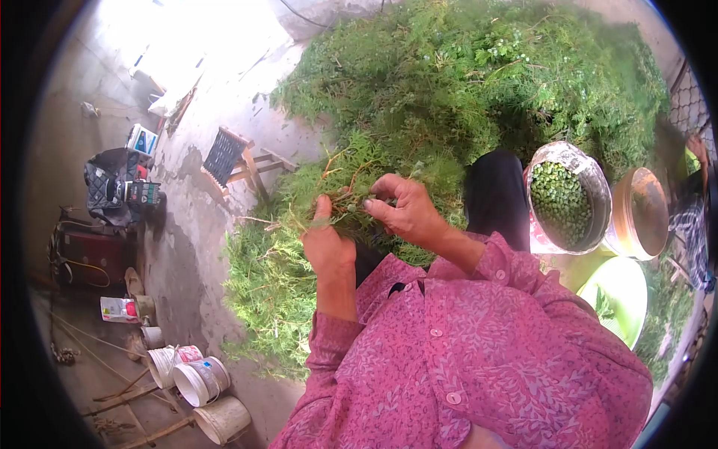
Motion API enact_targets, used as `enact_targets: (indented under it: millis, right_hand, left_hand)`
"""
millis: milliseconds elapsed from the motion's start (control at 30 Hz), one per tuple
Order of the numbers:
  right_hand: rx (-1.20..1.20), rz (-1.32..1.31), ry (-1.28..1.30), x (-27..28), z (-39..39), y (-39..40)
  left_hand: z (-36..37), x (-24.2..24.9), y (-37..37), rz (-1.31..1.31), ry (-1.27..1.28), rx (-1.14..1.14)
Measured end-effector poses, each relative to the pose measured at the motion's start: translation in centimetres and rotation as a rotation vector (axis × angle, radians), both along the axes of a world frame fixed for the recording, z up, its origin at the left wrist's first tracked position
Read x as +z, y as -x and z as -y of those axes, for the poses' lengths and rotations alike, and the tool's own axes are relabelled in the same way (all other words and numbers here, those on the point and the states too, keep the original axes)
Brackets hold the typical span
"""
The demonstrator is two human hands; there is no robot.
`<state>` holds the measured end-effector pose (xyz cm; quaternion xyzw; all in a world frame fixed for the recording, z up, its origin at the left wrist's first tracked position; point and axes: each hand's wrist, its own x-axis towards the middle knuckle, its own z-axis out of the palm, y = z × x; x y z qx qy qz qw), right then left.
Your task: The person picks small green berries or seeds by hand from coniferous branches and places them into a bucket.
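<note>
My left hand (329,243) is closed around a leafy evergreen sprig (348,187) with brown twigs, its thumb pointing up along the stems. From the right, my right hand (410,213) meets the same sprig, thumb and fingers bent into a pinch. What lies between those fingertips is too small to make out. Below and around both hands spreads a heap of cut evergreen branches (273,292). Beside my dark-trousered leg, at the right, stands a white bucket (595,176) holding many small green cones (559,206).
A large pile of evergreen branches (464,82) fills the back. An orange-tan bucket (649,213) and a lime-green basin (634,295) stand at the right, near another person's sleeve (692,224). On the left are a small stool (224,159) and several white buckets (196,385).
</note>
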<state>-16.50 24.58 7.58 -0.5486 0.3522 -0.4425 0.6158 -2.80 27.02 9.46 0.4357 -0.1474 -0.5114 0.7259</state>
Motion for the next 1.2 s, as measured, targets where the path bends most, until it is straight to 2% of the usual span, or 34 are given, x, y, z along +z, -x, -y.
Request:
enact_targets:
  millis: [100,167,200,333,400,600,667,767,1033,1100,1167,1200]
  right_hand:
    - [-0.068,0.013,0.052,0.5,-0.3,0.1]
    - [-0.138,0.175,-0.023,1.2,-0.7,0.3]
    - [-0.135,0.175,-0.023,1.6,-0.8,0.7]
    - [0.031,0.368,-0.293,3.0,0.0,2.1]
    - [0.131,0.514,-0.415,1.5,0.7,1.9]
    - [0.189,0.31,-0.369,0.6,-0.3,0.8]
    - [0.157,0.336,-0.401,0.6,-0.1,0.7]
    - [0.157,0.304,-0.4,0.9,-0.2,0.2]
    - [0.212,0.283,-0.448,0.7,-0.2,0.1]
    - [0.206,0.289,-0.466,0.8,-0.4,0.1]
    - [0.23,0.473,-0.427,0.8,-0.9,0.0]
    - [0.23,0.472,-0.426,0.9,-1.0,0.1]
  left_hand:
    - [0.4,-0.1,0.2,-0.038,0.013,0.007]
    - [0.6,-0.2,-0.1,-0.04,0.025,0.028]
    - [0.8,-0.3,-1.0,-0.071,-0.018,0.042]
    - [0.6,0.1,-2.4,-0.058,-0.024,0.086]
    - [0.4,0.1,-2.2,-0.061,-0.029,0.114]
    - [-0.2,0.1,-1.8,0.017,-0.003,0.073]
    - [-0.4,-1.8,-2.7,0.593,-0.027,0.133]
    - [-0.7,1.6,0.2,0.448,0.077,0.106]
    - [-0.6,1.3,1.0,0.31,0.164,0.08]
    - [-0.5,1.5,0.9,0.291,0.165,0.08]
    - [-0.3,2.0,0.1,0.089,-0.007,0.004]
    - [-0.1,1.5,-0.4,0.089,-0.006,0.004]
